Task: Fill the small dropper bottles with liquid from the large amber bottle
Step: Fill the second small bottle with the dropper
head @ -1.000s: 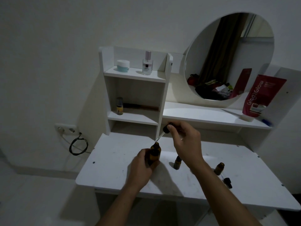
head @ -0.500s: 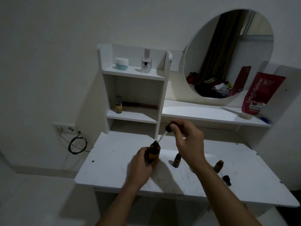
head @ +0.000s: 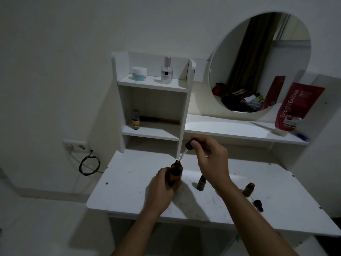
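White vanity (head: pixel 129 183), red pouch (head: pixel 295 108) behind.

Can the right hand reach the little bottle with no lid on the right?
Probably yes. The right hand pinches the dropper over the large amber bottle, but bare table lies between it and the open small bottle.

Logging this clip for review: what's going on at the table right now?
A person is working at a white table. The left hand grips the large amber bottle upright, while the right hand pinches a dropper with its glass tip at the bottle's mouth. Two small dropper bottles stand open nearby, with a loose dropper cap beside the right one.
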Tool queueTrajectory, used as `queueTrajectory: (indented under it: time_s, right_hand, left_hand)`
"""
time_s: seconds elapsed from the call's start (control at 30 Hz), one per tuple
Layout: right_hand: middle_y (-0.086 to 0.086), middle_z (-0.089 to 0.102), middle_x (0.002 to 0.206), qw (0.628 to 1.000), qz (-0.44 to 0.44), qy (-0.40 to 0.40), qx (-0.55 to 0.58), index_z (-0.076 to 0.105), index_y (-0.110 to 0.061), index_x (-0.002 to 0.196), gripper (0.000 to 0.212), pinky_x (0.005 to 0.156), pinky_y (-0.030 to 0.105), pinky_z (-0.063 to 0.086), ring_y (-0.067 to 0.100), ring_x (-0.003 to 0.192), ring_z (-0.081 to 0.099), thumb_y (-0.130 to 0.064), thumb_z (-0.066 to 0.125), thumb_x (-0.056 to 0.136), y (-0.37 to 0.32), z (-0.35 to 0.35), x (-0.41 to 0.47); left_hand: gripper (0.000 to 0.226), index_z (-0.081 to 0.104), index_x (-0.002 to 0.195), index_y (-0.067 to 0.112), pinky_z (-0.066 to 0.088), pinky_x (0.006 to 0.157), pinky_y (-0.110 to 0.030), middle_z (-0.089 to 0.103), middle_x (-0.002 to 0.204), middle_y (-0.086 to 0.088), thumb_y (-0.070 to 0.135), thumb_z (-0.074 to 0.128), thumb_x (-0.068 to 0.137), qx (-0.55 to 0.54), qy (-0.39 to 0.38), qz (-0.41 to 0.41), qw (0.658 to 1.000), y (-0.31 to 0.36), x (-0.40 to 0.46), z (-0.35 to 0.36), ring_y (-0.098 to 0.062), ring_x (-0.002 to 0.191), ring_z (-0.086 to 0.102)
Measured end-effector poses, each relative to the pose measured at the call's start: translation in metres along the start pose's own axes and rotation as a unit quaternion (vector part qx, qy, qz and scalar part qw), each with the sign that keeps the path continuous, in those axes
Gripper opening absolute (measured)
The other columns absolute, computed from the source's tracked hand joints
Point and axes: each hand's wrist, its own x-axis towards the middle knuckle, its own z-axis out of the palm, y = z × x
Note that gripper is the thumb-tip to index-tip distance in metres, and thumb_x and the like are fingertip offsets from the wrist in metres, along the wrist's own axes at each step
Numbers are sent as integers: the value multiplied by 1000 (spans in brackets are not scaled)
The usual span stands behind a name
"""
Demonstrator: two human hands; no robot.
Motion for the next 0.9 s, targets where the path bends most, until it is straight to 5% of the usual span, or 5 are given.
queueTrajectory:
  time_s: [0.4,0.67,0.9]
  right_hand:
    - [-17,70,88,985,66,-149,-64,76,-19,100,6,76,5,50,-9,84,66,-19,72,97,24,34,-11]
    - [-7,74,86,985,73,-134,-83,77,-16,91,5,74,18,57,4,81,68,-19,74,94,27,41,-18]
    - [-8,76,97,989,67,-117,-56,76,-17,106,11,83,19,58,3,90,70,-19,69,99,17,33,-16]
  left_hand:
    - [44,53,124,44,58,96,-38,66,117,21,60,70,87,-3,4,7,1000,-1,-1,0,-3,108,63]
    - [45,54,128,40,57,100,-38,66,122,18,56,70,89,-4,4,-5,1000,-2,-1,2,-6,112,64]
    - [44,54,129,36,56,99,-36,66,121,16,52,70,91,8,1,5,1000,3,-1,-1,-6,111,63]
